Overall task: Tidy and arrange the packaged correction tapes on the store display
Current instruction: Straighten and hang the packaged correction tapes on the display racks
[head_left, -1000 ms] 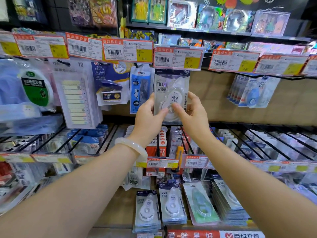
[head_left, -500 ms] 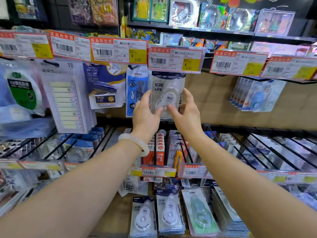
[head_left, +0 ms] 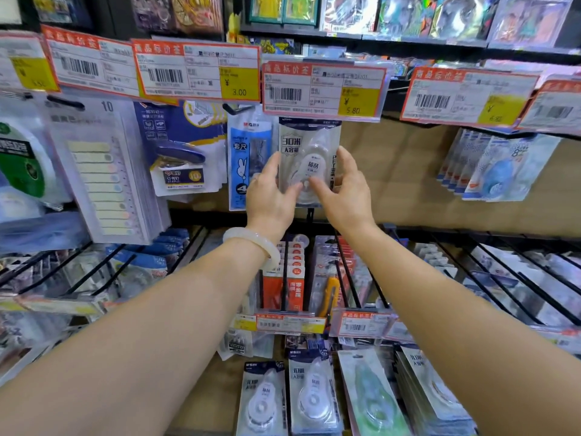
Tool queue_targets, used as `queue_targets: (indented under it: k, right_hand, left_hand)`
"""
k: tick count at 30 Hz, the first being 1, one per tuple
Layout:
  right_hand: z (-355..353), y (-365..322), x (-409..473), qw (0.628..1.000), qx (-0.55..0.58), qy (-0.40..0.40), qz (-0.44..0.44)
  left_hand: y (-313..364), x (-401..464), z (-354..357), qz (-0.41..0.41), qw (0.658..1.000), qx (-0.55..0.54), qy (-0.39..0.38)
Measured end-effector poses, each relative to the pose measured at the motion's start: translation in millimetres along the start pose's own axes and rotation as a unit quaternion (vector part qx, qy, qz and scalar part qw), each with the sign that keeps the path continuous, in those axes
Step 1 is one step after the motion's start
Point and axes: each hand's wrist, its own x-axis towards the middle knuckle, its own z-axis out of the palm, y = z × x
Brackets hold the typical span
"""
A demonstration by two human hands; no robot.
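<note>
A brown display wall (head_left: 402,171) has black metal hooks (head_left: 515,272) sticking out. Packs hang on the hooks: a white correction tape pack (head_left: 309,143), a blue ruler pack (head_left: 248,158), a stapler pack (head_left: 182,152) and sticky tabs (head_left: 100,171). Price tags (head_left: 323,89) sit at the hook tips.
</note>
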Motion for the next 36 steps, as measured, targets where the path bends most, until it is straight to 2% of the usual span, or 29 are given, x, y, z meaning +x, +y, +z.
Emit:
queue_targets:
  k: [9,12,15,19,23,29,33,36]
  right_hand:
    - [-2.2,-5.7,5.3,0.998,-0.049,-0.024,0.016]
    - [-6.3,-7.9,-2.3,0.995,-0.08,-0.049,0.024]
    - [-12.9,-10.9,-18.0,0.988,-0.126,-0.085,0.035]
    - [-20.9,-15.6,-47.8,0.96,-0.241,-0.141,0.002]
    - [-26.7,-21.0,-77.5,0.925,-0.321,-0.196,-0.055]
    - [-35.4,-41.1,-125.0,0.91,-0.352,-0.2,-0.094]
    - [-35.1,-49.1,-164.3,0.913,-0.344,-0.182,-0.124]
    - [-26.7,-44.1,-198.1,0.902,-0.35,-0.201,-0.154]
  left_hand:
    - [4.9,6.7,-2.6,-0.029,0.998,0.044,-0.02]
    - [17.7,-1.9,-10.7,-0.054,0.992,0.102,-0.048]
    - [28.4,-21.5,-23.0,-0.095,0.971,0.198,-0.094]
    - [33.6,-51.1,-39.3,-0.04,0.917,0.357,-0.174]
    - [36.9,-76.1,-59.7,0.011,0.871,0.423,-0.251]
    - [44.1,-130.0,-93.6,0.07,0.843,0.452,-0.281]
    - [36.4,-170.2,-105.3,0.107,0.844,0.448,-0.275]
    - [22.0,-198.3,-104.5,0.126,0.825,0.464,-0.298]
